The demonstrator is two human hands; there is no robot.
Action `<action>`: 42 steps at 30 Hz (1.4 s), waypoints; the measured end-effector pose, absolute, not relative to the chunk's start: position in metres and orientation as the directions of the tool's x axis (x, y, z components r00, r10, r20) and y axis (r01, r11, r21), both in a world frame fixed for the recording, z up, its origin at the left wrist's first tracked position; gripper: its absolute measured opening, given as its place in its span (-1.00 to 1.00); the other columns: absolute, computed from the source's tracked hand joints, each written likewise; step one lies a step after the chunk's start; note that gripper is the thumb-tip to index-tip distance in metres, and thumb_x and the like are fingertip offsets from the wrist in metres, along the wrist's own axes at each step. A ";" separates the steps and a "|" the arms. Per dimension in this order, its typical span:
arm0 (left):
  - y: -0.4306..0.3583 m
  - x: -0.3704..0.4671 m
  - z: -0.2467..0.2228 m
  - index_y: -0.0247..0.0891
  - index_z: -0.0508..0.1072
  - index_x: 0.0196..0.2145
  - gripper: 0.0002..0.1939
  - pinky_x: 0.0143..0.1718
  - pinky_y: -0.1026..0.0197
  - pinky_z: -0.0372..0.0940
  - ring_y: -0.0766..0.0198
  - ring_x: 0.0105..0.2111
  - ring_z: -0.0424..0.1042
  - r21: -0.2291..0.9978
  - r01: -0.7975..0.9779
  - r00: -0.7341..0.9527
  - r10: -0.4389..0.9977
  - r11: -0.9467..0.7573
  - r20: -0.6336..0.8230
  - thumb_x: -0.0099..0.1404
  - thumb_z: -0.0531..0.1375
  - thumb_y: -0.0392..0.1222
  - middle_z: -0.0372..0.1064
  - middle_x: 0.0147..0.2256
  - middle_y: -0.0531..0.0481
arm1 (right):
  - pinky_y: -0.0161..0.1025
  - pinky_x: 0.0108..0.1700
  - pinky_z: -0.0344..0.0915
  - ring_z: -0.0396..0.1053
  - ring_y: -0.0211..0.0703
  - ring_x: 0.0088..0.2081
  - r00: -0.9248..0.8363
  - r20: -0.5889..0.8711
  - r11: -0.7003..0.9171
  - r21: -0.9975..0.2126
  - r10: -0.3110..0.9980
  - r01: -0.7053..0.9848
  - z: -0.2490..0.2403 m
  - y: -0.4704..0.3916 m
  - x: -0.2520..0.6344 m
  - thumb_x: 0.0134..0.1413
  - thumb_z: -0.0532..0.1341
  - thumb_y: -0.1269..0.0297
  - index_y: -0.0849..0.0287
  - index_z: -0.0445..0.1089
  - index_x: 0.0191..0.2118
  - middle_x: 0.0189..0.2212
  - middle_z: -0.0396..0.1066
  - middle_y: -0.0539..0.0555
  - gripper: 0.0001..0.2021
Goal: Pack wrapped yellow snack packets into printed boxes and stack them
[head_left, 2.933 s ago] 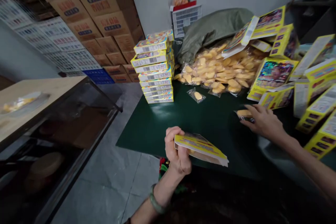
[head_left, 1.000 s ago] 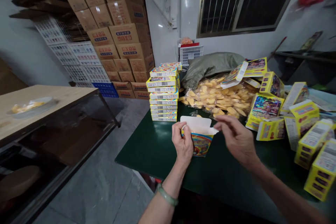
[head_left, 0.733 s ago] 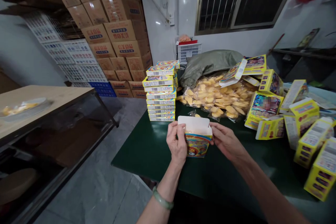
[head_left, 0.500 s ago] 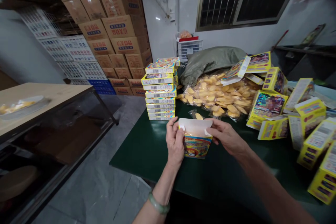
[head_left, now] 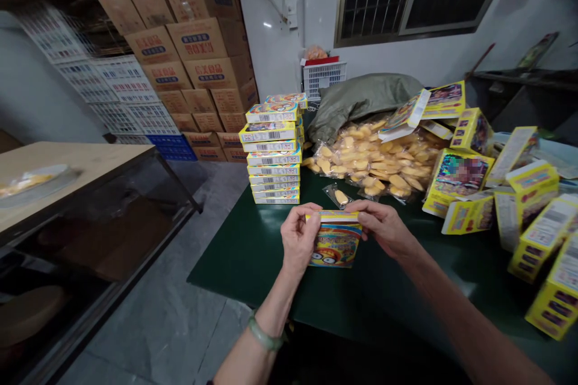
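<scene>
Far beyond and left of your grip, a brown carton (head_left: 214,73) read "信美食品" in red, above a blue oval whose small white characters were too small to read. The lettering on the box (head_left: 334,251) in your grip could not be made out. Left of your grip, the stacked boxes (head_left: 274,159) showed barcodes, their numbers too small to read.

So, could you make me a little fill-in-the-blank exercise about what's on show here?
The left hand and right hand hold the printed box by its ____ corners, not its bottom ones.
The bangle circles the ____ wrist.
Seen by the person, the heap of packets lies to the ____ of the stack of boxes.
The tabletop is coloured dark ____.

Missing words: top; left; right; green.
</scene>
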State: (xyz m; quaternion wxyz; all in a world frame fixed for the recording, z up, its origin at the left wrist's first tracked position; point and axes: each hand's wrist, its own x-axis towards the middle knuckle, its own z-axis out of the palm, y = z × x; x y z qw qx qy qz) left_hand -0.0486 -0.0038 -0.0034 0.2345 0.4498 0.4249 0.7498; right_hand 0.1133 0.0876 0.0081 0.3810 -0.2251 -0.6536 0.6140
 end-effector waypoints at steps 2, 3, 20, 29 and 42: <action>-0.006 -0.052 0.003 -0.26 0.36 -0.34 -0.79 -0.35 0.30 0.25 0.33 -0.37 0.36 0.877 0.065 -0.435 0.777 -0.477 0.455 0.24 0.17 -0.04 0.40 -0.27 -0.06 | -0.40 -0.60 0.20 0.22 -0.33 -0.55 -0.586 0.254 0.242 -0.965 0.769 -0.100 0.010 0.085 0.113 0.00 0.25 0.06 0.21 0.47 -0.29 -0.45 0.40 0.05 -0.71; -0.007 -0.055 0.006 -0.26 0.37 -0.30 -0.78 -0.38 0.31 0.24 0.35 -0.39 0.34 0.887 0.086 -0.395 0.802 -0.453 0.448 0.25 0.15 -0.03 0.40 -0.28 -0.05 | -0.39 -0.59 0.20 0.21 -0.35 -0.57 -0.578 0.279 0.299 -0.952 0.766 -0.063 0.010 0.084 0.113 0.03 0.23 0.07 0.21 0.46 -0.28 -0.47 0.38 0.03 -0.71; -0.024 -0.077 0.012 -0.27 0.46 -0.20 -0.81 -0.15 0.14 0.40 0.22 -0.16 0.47 0.447 0.650 0.031 0.610 -0.614 0.792 0.31 0.06 -0.30 0.46 -0.16 -0.18 | -0.27 -0.35 0.39 0.42 -0.19 -0.30 -0.456 0.713 0.810 -0.585 0.532 0.029 0.009 0.054 0.121 0.18 0.10 0.35 0.15 0.45 -0.25 -0.27 0.47 0.12 -0.83; -0.024 -0.069 -0.006 -0.25 0.36 -0.04 -0.67 -0.07 -0.06 0.40 0.08 -0.01 0.40 0.204 0.735 0.098 0.399 -0.647 0.912 0.24 0.10 -0.44 0.44 -0.11 -0.20 | -0.29 -0.39 0.39 0.36 -0.29 -0.42 -0.393 0.836 0.923 -0.338 0.384 0.183 -0.014 0.055 0.125 0.17 0.12 0.38 0.07 0.46 -0.16 -0.15 0.41 0.15 -0.80; 0.005 -0.056 -0.021 -0.26 0.41 -0.27 -0.72 -0.27 0.25 0.40 0.25 -0.21 0.45 0.594 0.519 -0.295 0.523 -0.615 0.800 0.03 0.33 -0.31 0.42 -0.20 -0.07 | -0.18 -0.26 0.36 0.40 -0.11 -0.31 0.109 0.820 0.546 -0.466 0.561 0.696 -0.005 0.040 0.268 0.08 0.17 0.36 0.15 0.40 -0.17 -0.28 0.43 0.16 -0.82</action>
